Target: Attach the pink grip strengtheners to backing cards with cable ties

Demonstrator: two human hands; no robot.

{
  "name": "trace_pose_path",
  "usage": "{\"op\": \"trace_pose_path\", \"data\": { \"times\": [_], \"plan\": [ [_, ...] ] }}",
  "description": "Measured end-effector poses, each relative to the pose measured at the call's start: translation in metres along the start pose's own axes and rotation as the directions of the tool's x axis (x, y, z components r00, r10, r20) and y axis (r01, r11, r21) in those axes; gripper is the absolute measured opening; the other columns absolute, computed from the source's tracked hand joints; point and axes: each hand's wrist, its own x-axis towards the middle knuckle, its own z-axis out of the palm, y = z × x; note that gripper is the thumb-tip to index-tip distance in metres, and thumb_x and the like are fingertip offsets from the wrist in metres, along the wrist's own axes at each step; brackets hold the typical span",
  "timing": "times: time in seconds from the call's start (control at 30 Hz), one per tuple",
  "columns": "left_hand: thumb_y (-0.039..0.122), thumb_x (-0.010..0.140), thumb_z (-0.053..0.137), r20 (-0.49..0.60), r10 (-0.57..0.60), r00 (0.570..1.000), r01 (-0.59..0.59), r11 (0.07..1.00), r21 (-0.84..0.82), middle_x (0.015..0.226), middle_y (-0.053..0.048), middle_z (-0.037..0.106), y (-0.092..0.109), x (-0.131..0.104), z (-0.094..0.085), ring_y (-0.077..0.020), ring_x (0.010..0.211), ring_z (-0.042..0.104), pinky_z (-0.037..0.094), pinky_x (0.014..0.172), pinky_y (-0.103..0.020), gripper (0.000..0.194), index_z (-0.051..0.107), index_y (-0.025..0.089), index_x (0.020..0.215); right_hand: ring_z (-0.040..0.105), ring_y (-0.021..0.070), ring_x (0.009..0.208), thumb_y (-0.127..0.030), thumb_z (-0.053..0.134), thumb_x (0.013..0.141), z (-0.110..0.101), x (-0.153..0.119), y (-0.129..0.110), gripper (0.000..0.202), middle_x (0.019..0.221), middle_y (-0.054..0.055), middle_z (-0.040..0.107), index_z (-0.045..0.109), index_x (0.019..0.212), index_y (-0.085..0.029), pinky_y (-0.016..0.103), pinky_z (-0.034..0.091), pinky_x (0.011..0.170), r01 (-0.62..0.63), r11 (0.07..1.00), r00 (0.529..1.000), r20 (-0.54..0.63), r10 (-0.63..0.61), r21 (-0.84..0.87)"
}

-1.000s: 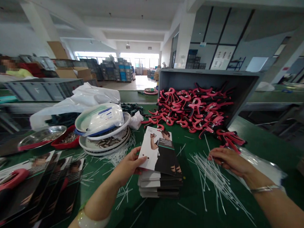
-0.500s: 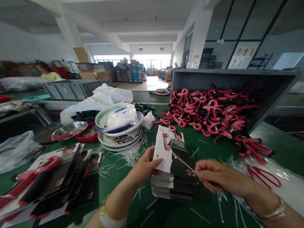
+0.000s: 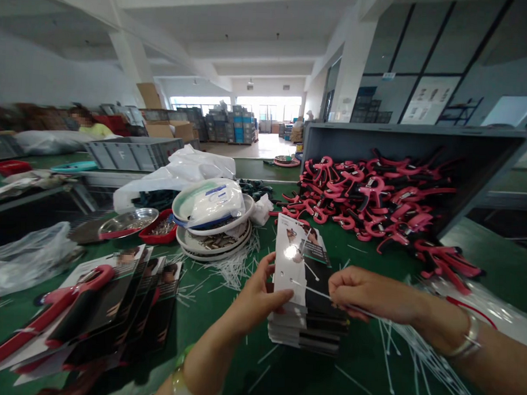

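Note:
My left hand [image 3: 260, 295] grips the left edge of a printed card [image 3: 290, 250], thumb on its face, at the top of a card stack [image 3: 304, 331]. A thin white cable tie [image 3: 310, 289] runs from a hole in the card to my right hand [image 3: 359, 290], whose fingers are closed on it. Another tie [image 3: 312, 268] crosses the card's face. Left of my hands lie several cards with red-and-black clamps [image 3: 81, 295] on them. Loose white ties [image 3: 431, 353] lie below my right wrist.
A tipped grey crate [image 3: 416, 134] spills red clamps [image 3: 367, 192] at the right. Stacked round trays [image 3: 214, 242] stand centre-left, beside a red dish [image 3: 158, 231] and a metal bowl [image 3: 128, 221]. A person [image 3: 91, 125] is at the far left; a plastic bag [image 3: 32, 258] lies nearer.
The card in my left hand has tilted, and another tie now shows across its face. My right hand has shifted slightly left and up with its tie, which now reaches the card's hole. The view has shifted slightly.

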Motion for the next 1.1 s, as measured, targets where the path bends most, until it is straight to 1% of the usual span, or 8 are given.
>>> {"op": "trace_pose_path", "data": {
  "times": [0.13, 0.27, 0.4, 0.5, 0.67, 0.83, 0.97, 1.1],
  "plan": [
    [0.027, 0.063, 0.074, -0.022, 0.025, 0.999, -0.024, 0.999, 0.026, 0.129, -0.014, 0.047, 0.003, -0.001, 0.006, -0.0155, 0.073, 0.061, 0.046, 0.049, -0.021, 0.085, 0.030, 0.025, 0.135, 0.033, 0.0032, 0.036, -0.029, 0.050, 0.067, -0.004, 0.012, -0.006, 0.016, 0.042, -0.008, 0.044, 0.047, 0.057, -0.018, 0.018, 0.018, 0.037, 0.024, 0.996, 0.999, 0.035, -0.027, 0.082],
    [0.029, 0.064, 0.074, 0.008, -0.029, 1.000, 0.030, 0.994, -0.106, 0.125, -0.012, 0.052, -0.001, -0.001, 0.009, -0.0192, 0.087, 0.060, 0.048, 0.058, -0.021, 0.073, 0.043, 0.023, 0.129, 0.032, 0.0036, 0.034, -0.031, 0.053, 0.070, -0.002, 0.026, -0.002, 0.016, 0.042, -0.009, 0.044, 0.047, 0.062, -0.018, 0.018, 0.020, 0.036, 0.033, 0.992, 0.996, 0.084, -0.043, 0.122],
    [0.036, 0.070, 0.068, 0.057, -0.139, 0.989, 0.146, 0.978, -0.150, 0.098, -0.007, 0.064, -0.007, 0.001, 0.003, -0.0154, 0.080, 0.058, 0.047, 0.065, -0.022, 0.040, 0.062, 0.016, 0.104, 0.033, 0.0035, 0.038, -0.024, 0.053, 0.071, -0.006, 0.035, 0.008, 0.011, 0.045, -0.010, 0.044, 0.048, 0.065, -0.017, 0.017, 0.023, 0.038, 0.095, 0.996, 0.990, 0.107, -0.094, 0.004],
    [0.036, 0.071, 0.065, 0.076, -0.146, 0.986, 0.152, 0.986, -0.071, 0.085, -0.005, 0.066, -0.010, 0.006, 0.001, -0.0157, 0.077, 0.058, 0.046, 0.063, -0.023, 0.038, 0.063, 0.017, 0.104, 0.035, 0.0040, 0.040, -0.018, 0.053, 0.068, -0.014, 0.039, 0.015, 0.007, 0.045, -0.009, 0.045, 0.051, 0.062, -0.016, 0.016, 0.024, 0.038, 0.079, 0.995, 0.987, 0.145, -0.070, -0.058],
    [0.044, 0.061, 0.071, -0.092, -0.094, 0.991, 0.097, 0.995, 0.032, 0.091, -0.003, 0.060, -0.019, 0.017, 0.013, -0.0122, 0.064, 0.055, 0.043, 0.052, -0.021, 0.046, 0.062, 0.019, 0.098, 0.032, 0.0045, 0.037, -0.022, 0.051, 0.070, -0.025, 0.045, 0.020, 0.008, 0.044, -0.010, 0.041, 0.049, 0.064, -0.017, 0.017, 0.023, 0.037, 0.010, 1.000, 0.973, 0.230, -0.007, -0.015],
    [0.039, 0.050, 0.077, -0.252, -0.041, 0.967, 0.055, 0.997, 0.051, 0.099, -0.005, 0.056, -0.025, 0.021, 0.027, -0.0127, 0.065, 0.055, 0.043, 0.045, -0.020, 0.055, 0.061, 0.018, 0.099, 0.030, 0.0035, 0.039, -0.022, 0.052, 0.073, -0.029, 0.046, 0.020, 0.010, 0.048, -0.011, 0.036, 0.045, 0.067, -0.017, 0.017, 0.021, 0.040, 0.004, 1.000, 0.971, 0.237, -0.007, 0.015],
    [0.034, 0.059, 0.076, -0.156, -0.135, 0.978, 0.107, 0.978, -0.178, 0.089, -0.003, 0.063, -0.020, 0.020, 0.036, -0.0103, 0.062, 0.059, 0.046, 0.052, -0.019, 0.052, 0.058, 0.020, 0.106, 0.028, 0.0042, 0.042, -0.022, 0.052, 0.077, -0.033, 0.046, 0.017, 0.015, 0.048, -0.010, 0.035, 0.043, 0.066, -0.017, 0.019, 0.020, 0.042, 0.018, 1.000, 0.973, 0.232, -0.018, 0.002],
    [0.021, 0.060, 0.079, -0.066, -0.165, 0.984, 0.117, 0.883, -0.455, 0.089, -0.005, 0.068, -0.017, 0.024, 0.042, -0.0119, 0.072, 0.064, 0.051, 0.070, -0.022, 0.041, 0.061, 0.016, 0.097, 0.026, 0.0047, 0.043, -0.025, 0.052, 0.079, -0.037, 0.048, 0.015, 0.018, 0.049, -0.011, 0.032, 0.041, 0.066, -0.018, 0.020, 0.019, 0.042, 0.008, 1.000, 0.968, 0.250, -0.002, -0.020]
  ]
}}
